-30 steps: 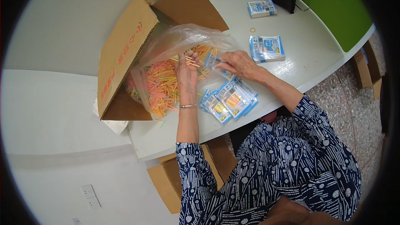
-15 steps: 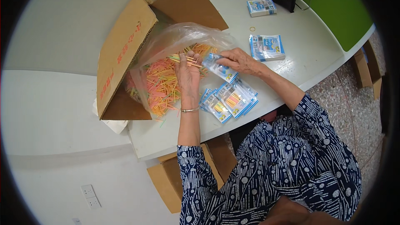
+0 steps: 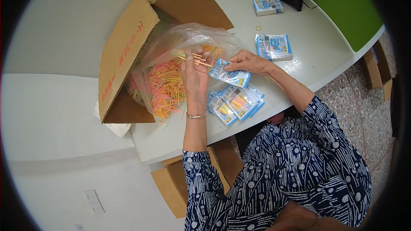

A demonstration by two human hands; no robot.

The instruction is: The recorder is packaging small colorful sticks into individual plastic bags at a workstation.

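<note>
Right now your left hand [image 3: 195,77] is pinching a few coloured sticks [image 3: 198,59] over the plastic bag [image 3: 180,42]. Your right hand [image 3: 248,62] is gripping a small packet [image 3: 229,75] above the counter [image 3: 308,38].

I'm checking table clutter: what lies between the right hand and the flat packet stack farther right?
In the head view, only bare white table separates the right hand from the packet stack.

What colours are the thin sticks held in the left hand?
Mostly yellow and orange sticks in the left hand, clearest in the head view.

Left hand [image 3: 195,77] grips coloured sticks [image 3: 198,60]; right hand [image 3: 248,63] pinches packet [image 3: 230,76]
</note>
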